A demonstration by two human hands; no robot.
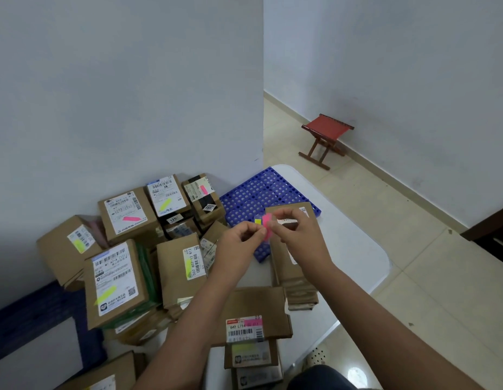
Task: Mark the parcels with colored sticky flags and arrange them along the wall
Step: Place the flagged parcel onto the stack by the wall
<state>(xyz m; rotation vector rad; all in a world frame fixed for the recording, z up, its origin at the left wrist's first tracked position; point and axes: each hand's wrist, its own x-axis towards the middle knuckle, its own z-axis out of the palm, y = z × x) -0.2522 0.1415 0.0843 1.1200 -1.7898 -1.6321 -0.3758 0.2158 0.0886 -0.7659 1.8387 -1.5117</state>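
My left hand (239, 242) and my right hand (294, 230) meet above the table and pinch a small pad of pink and yellow sticky flags (266, 225) between their fingertips. Several cardboard parcels (126, 218) are piled on the table against the wall at the left; many carry a yellow or pink flag on their labels. A flat parcel with a pink flag (254, 319) lies under my left forearm. Beneath my right hand a stack of thin brown parcels (289, 266) lies on the table.
A blue perforated plastic panel (261, 192) lies on the white table (354, 249) behind the stack. More parcels (251, 358) sit at the near edge. A red folding stool (325, 139) stands on the tiled floor by the far wall.
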